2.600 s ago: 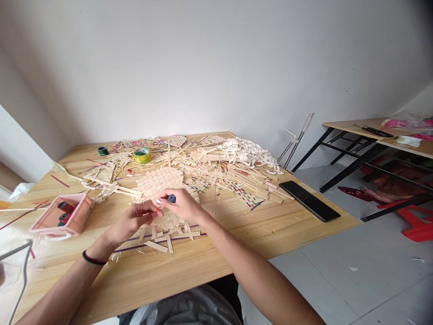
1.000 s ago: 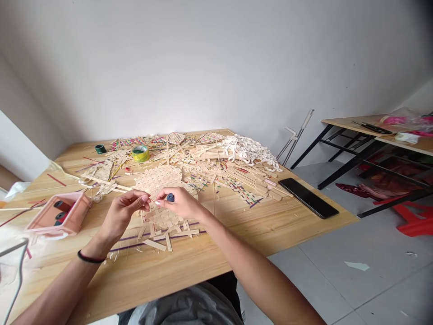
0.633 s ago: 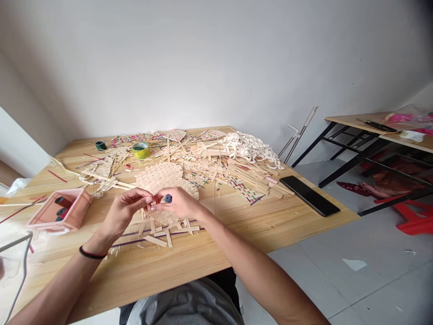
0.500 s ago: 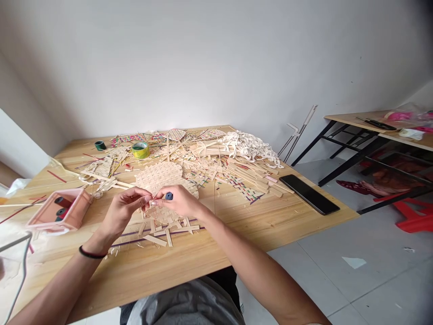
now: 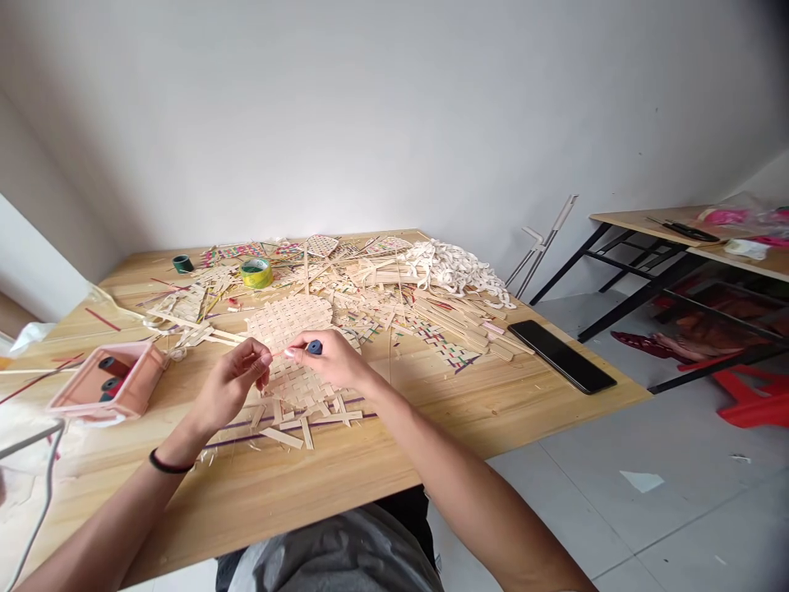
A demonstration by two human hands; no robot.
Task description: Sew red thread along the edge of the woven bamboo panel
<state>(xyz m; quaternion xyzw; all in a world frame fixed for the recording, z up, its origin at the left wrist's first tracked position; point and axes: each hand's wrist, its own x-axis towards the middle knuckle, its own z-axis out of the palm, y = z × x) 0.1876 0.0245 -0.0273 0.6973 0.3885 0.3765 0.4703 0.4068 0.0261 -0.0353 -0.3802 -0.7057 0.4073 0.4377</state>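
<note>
My right hand [image 5: 333, 359] is closed around a small spool [image 5: 315, 347], whose dark blue end with a centre hole shows above the fingers. My left hand [image 5: 237, 376], with a black band at the wrist, is in a pinch just to the left. A thin reddish thread [image 5: 279, 356] seems to run between the two sets of fingertips, though it is faint. Both hands are above a pale woven strip mat [image 5: 289, 316] with a rounded far edge. Loose ends of its strips [image 5: 308, 415] lie toward me.
Left, a pink plastic box [image 5: 139, 395] holds similar spools. Beyond are a yellow-green tape roll [image 5: 256, 274], a green roll [image 5: 183, 264] and white cords [image 5: 456, 267]. Flat wooden sticks [image 5: 453, 323] and a black phone [image 5: 562, 357] lie right. Another table [image 5: 666, 226] stands farther right.
My hands have drawn slightly apart, from fingertips together to a small gap. The right hand has shifted a little right with the spool; the left has moved slightly left.
</note>
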